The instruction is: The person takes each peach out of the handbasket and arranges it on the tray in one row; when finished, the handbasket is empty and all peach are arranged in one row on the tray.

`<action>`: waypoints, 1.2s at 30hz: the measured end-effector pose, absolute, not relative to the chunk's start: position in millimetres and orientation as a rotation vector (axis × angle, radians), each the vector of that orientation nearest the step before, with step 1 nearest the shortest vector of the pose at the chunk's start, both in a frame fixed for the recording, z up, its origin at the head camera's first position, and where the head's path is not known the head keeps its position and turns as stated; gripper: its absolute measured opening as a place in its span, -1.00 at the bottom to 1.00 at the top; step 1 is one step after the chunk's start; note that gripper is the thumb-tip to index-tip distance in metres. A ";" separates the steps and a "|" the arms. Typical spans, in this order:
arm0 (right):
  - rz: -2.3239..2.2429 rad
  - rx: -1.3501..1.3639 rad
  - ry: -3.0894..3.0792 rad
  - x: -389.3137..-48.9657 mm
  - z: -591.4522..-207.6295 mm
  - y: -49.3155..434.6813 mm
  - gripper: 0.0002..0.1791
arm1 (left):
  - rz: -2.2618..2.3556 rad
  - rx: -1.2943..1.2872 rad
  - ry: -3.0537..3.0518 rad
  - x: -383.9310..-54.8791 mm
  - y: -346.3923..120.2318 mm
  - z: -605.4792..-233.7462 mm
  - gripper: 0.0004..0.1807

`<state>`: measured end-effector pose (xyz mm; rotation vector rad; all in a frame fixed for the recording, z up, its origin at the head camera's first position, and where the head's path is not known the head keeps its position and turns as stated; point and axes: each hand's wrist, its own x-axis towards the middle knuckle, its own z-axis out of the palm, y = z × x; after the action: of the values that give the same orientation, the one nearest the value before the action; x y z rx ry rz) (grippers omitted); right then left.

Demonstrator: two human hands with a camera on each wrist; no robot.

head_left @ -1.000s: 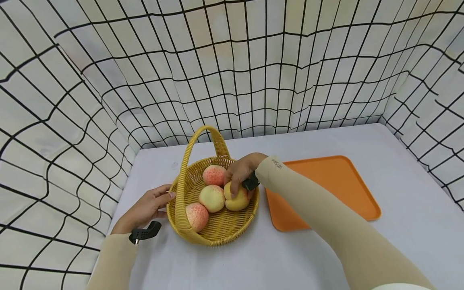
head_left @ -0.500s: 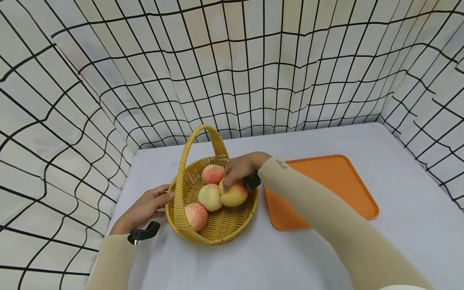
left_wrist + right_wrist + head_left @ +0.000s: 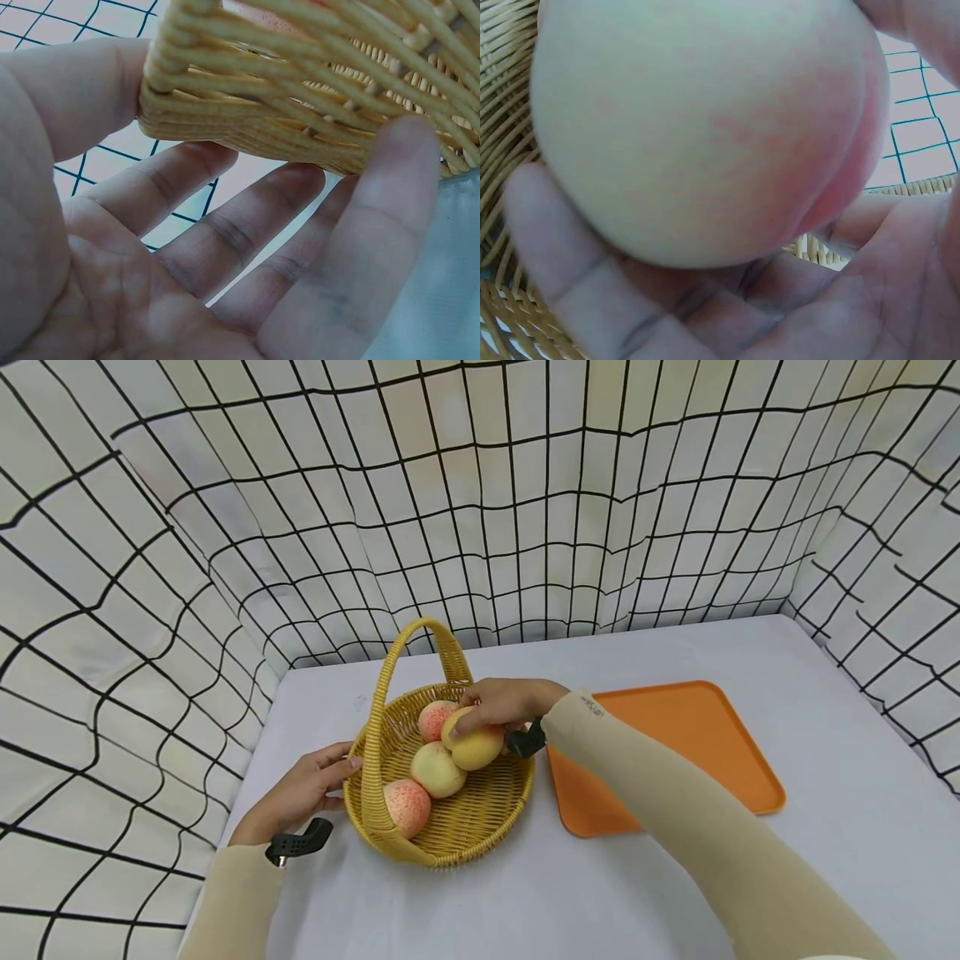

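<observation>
- Gripped between thumb and fingers, the yellow peach (image 3: 480, 750) sits in the right hand (image 3: 506, 700), its fingers curled under the fruit in the right wrist view.
- Over the last second, peach and hand have shifted together towards 11 o'clock; the left hand (image 3: 307, 785) and basket (image 3: 461, 827) look unmoved. To my eye, the fruit is coming free of the basket floor, though its underside is hidden.
- Held peach: at the basket's 1 to 2 o'clock, overlapping the pink peach (image 3: 433, 720) at 12 and the pale peach (image 3: 438, 770) near the centre. Another speckled peach (image 3: 407, 807) lies at 8.
- Right forearm (image 3: 675, 802) reaches in from 4 o'clock, crossing the orange tray (image 3: 667, 727) at 3.
- Left hand holds the basket's 9 o'clock rim, other fingers touching underneath.
</observation>
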<state>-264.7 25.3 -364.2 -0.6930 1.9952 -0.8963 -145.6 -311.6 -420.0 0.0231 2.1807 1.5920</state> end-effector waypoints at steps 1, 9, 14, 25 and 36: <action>-0.929 -0.676 1.977 -264.3 -365.3 26.2 -0.46 | 1.590 0.022 2.182 -145.4 -311.7 -420.1 -0.33; -1.046 -0.662 1.957 -261.7 -370.8 32.5 -0.36 | 1.594 0.013 2.182 -145.4 -310.2 -420.9 -0.33; -1.101 -0.665 1.982 -262.2 -368.3 40.1 -0.36 | 1.597 0.005 2.183 -145.4 -310.3 -422.3 -0.33; -1.233 -0.598 2.022 -268.7 -357.2 76.2 -0.40 | 1.589 0.000 2.205 -145.4 -310.4 -419.9 -0.34; -1.349 -0.489 2.041 -270.5 -356.7 116.1 -0.35 | 1.607 0.053 2.186 -144.1 -312.1 -422.8 -0.33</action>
<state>-270.5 116.1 -356.7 -0.4889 2.0414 -1.3490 -144.1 -312.1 -422.8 0.0533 2.1856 1.6067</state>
